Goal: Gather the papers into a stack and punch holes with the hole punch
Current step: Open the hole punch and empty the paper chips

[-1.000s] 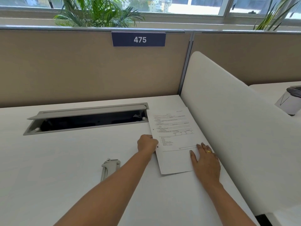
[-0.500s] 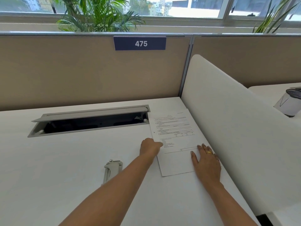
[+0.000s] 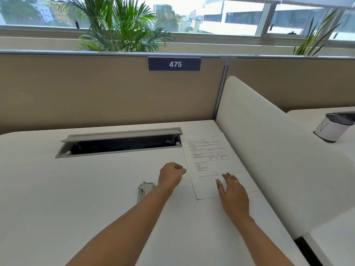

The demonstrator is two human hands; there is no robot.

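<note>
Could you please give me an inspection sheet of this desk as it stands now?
Surface: white desk, with an open cable hatch at the back.
Job's things: papers lie flat by the white divider; hole punch lies left of them, partly hidden by the left forearm.
Clutter: nothing seen.
Hands: left hand curled, nothing seen in it, beside the papers' left edge; right hand flat on their near end.
Cables: nothing seen; the hatch interior is dark.
Surroundings: beige partition with sign reading 475, plants, window; a white container on the next desk.
</note>
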